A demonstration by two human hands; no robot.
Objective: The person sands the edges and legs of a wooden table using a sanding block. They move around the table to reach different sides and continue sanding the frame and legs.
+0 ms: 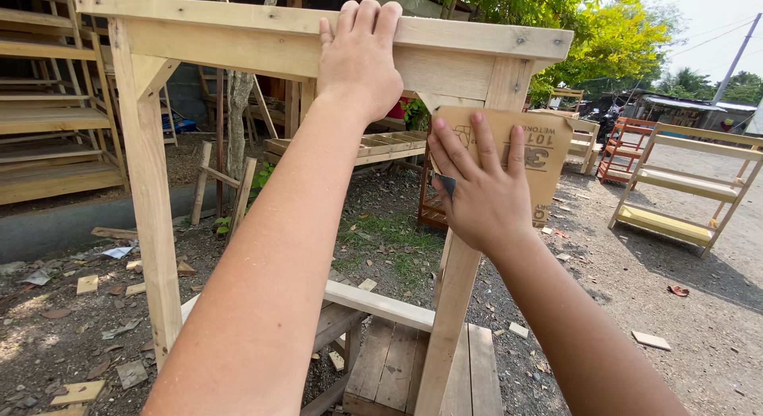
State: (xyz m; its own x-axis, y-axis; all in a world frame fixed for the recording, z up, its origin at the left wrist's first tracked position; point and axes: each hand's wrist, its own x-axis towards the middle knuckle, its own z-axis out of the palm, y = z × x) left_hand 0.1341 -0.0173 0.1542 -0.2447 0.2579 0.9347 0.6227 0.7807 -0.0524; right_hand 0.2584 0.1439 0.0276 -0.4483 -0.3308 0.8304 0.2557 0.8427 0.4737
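Note:
A pale wooden frame [238, 34] of light planks stands in front of me, with a top rail and two legs. My left hand [359, 60] grips over the top rail, fingers hooked over its upper edge. My right hand [477, 189] presses a brown sheet of sandpaper [540, 142] flat against the right leg [457, 305], just under the rail. The sheet's printed back faces me and sticks out to the right of the leg. Both forearms reach up from the bottom of the view.
Wood offcuts [87, 285] litter the dirt ground at left. A low slatted piece [397, 368] lies under the frame. Wooden shelf units [691, 185] stand at right, stacked shelving [48, 122] at far left, a tree trunk [237, 106] behind.

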